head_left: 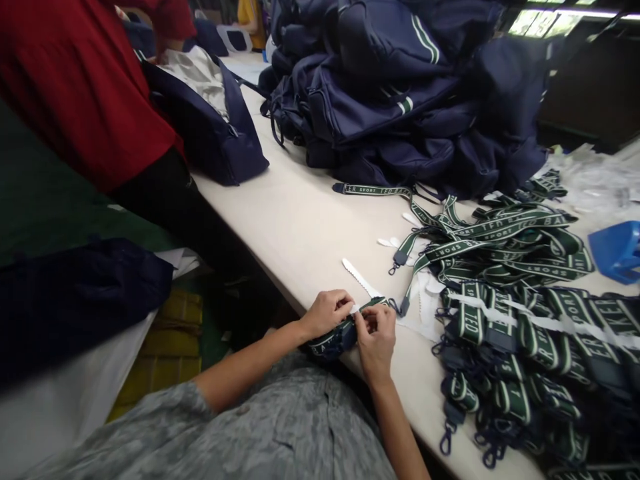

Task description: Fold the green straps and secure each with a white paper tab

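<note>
At the table's near edge, my left hand (pixel 327 313) is closed in a pinch on a small white strip (pixel 355 309). My right hand (pixel 377 341) pinches the same strip from the other side, fingertips close to the left ones. Beneath both hands lies a folded dark green shoulder strap (pixel 327 347) with white lettering, partly hidden by the fingers. A white strip with a toothed edge (pixel 360 277) sticks out on the table just beyond. Loose lettered straps (pixel 493 233) with metal clips lie tangled to the right.
Navy bags (pixel 380 100) are heaped at the back of the table (pixel 300 227). Bundled straps (pixel 530 333) cover the right side, near a blue plastic scoop-like object (pixel 617 252). At left, a person in a red top (pixel 85 87) stands by an open navy bag (pixel 210 127).
</note>
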Available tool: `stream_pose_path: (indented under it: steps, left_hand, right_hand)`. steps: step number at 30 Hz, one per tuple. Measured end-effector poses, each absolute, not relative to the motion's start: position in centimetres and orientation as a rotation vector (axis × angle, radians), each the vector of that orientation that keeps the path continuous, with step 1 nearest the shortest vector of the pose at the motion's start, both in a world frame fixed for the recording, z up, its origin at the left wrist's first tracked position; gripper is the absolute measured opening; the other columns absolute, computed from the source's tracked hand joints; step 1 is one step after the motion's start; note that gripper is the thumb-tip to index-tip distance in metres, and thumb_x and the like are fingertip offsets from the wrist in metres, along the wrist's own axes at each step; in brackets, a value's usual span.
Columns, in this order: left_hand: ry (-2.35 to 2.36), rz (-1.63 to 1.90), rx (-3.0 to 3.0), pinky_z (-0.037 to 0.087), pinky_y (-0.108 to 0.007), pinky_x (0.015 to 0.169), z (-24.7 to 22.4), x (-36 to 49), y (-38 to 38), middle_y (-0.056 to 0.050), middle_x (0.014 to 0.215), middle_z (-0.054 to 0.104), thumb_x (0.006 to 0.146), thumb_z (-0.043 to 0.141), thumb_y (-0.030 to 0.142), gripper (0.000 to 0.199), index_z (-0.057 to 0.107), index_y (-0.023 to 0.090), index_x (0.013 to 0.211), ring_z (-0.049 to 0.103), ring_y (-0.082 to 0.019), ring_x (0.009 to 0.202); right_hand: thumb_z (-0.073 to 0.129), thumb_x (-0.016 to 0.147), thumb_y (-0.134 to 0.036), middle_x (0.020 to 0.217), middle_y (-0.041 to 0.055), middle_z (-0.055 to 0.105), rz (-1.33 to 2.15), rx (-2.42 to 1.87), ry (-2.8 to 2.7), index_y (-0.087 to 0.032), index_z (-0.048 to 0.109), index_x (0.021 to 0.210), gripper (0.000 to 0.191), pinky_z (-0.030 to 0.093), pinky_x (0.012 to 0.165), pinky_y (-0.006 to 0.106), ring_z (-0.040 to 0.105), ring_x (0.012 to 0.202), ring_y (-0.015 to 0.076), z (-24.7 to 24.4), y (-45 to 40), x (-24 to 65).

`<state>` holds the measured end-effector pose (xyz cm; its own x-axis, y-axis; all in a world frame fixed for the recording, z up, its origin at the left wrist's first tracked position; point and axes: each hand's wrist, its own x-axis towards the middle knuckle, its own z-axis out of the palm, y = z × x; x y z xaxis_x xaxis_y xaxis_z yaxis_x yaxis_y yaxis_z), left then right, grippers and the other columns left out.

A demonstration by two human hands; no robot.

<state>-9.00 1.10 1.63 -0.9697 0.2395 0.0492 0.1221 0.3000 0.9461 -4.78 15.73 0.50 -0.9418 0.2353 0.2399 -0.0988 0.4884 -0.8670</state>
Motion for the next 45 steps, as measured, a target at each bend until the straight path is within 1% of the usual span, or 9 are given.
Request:
stream_pose_path:
  steps: [4,9,14,20,27,31,34,40,45]
  left_hand:
    - [2.565,1.756,0.339,0.047,-0.027,0.072,1.3,-8.1,2.0,-0.002,0.077,0.064,0.09,0.055,0.023,0.014,0.065,0.017,0.082,0.058,-0.016,0.071]
    - [2.583,1.779,0.408,0.045,-0.03,0.083,1.4,-7.1,2.7,-0.003,0.082,0.062,0.091,0.053,0.021,0.014,0.063,0.02,0.081,0.058,-0.019,0.08]
    - [2.548,1.902,0.135,0.044,-0.03,0.076,1.1,-7.0,3.3,-0.003,0.076,0.062,0.088,0.05,0.017,0.015,0.061,0.019,0.076,0.057,-0.018,0.075]
    - [2.334,2.098,-0.259,0.042,-0.025,0.059,-0.3,-8.3,3.2,0.002,0.062,0.053,0.085,0.052,0.028,0.017,0.056,0.018,0.073,0.049,-0.013,0.057]
    - [2.071,2.115,-0.166,0.038,-0.025,0.055,1.0,-8.8,1.7,0.002,0.059,0.054,0.081,0.061,0.041,0.026,0.06,0.016,0.072,0.048,-0.013,0.055]
    - [2.075,2.073,-0.071,0.037,-0.026,0.065,2.0,-8.5,1.7,0.001,0.067,0.06,0.072,0.074,0.034,0.017,0.067,0.018,0.07,0.049,-0.015,0.066]
    - [2.116,2.101,-0.137,0.036,-0.027,0.069,2.1,-8.1,2.5,0.0,0.068,0.058,0.074,0.069,0.033,0.018,0.064,0.018,0.066,0.049,-0.016,0.07]
    - [1.941,2.206,-0.312,0.032,-0.026,0.056,1.2,-7.9,3.1,0.002,0.058,0.046,0.077,0.059,0.05,0.034,0.053,0.017,0.07,0.038,-0.013,0.055]
    - [1.824,2.286,-0.257,0.03,-0.023,0.055,2.6,-7.7,2.9,0.002,0.06,0.047,0.074,0.07,0.053,0.041,0.055,0.015,0.071,0.038,-0.011,0.056]
  right_hand:
    - [0.057,0.09,-0.047,0.076,0.0031,0.062,1.607,-0.15,-2.546,-0.017,0.069,0.083,0.034,0.045,0.067,0.028,0.055,0.068,0.0163,1.7,16.2,-4.2]
    - [0.059,0.088,-0.056,0.069,0.0027,0.065,1.763,-0.249,-2.586,-0.014,0.069,0.075,0.045,0.041,0.063,0.026,0.055,0.064,0.016,2.1,16.6,-4.4]
    - [0.055,0.091,-0.055,0.065,0.0021,0.063,1.6,-0.227,-2.581,-0.016,0.065,0.07,0.046,0.039,0.062,0.027,0.051,0.061,0.0148,1.4,15.7,-4.9]
    - [0.044,0.097,-0.051,0.065,0.004,0.06,1.007,-0.138,-2.65,-0.017,0.06,0.065,0.05,0.032,0.062,0.029,0.05,0.06,0.0153,1.2,14.2,-4.4]
    - [0.055,0.089,-0.054,0.059,-0.0017,0.052,1.629,-0.301,-2.553,-0.017,0.058,0.063,0.045,0.035,0.059,0.026,0.044,0.057,0.0133,0.4,15.1,-4.3]
    - [0.052,0.09,-0.055,0.061,-0.0007,0.055,1.629,-0.26,-2.589,-0.017,0.059,0.065,0.046,0.036,0.062,0.027,0.047,0.059,0.0145,0.1,15.3,-4.6]
    - [0.05,0.091,-0.058,0.063,0.0012,0.058,1.57,-0.223,-2.601,-0.018,0.061,0.067,0.048,0.037,0.063,0.028,0.051,0.061,0.0162,-0.1,15.2,-4.3]
    - [0.057,0.08,-0.07,0.062,0.0023,0.061,1.691,-0.293,-2.495,-0.018,0.065,0.063,0.055,0.042,0.061,0.027,0.054,0.06,0.0182,-2.3,15.0,-3.9]
    - [0.064,0.072,-0.073,0.062,0.0015,0.059,1.917,-0.402,-2.439,-0.018,0.065,0.063,0.056,0.045,0.061,0.027,0.055,0.061,0.0183,-2.1,15.5,-4.4]
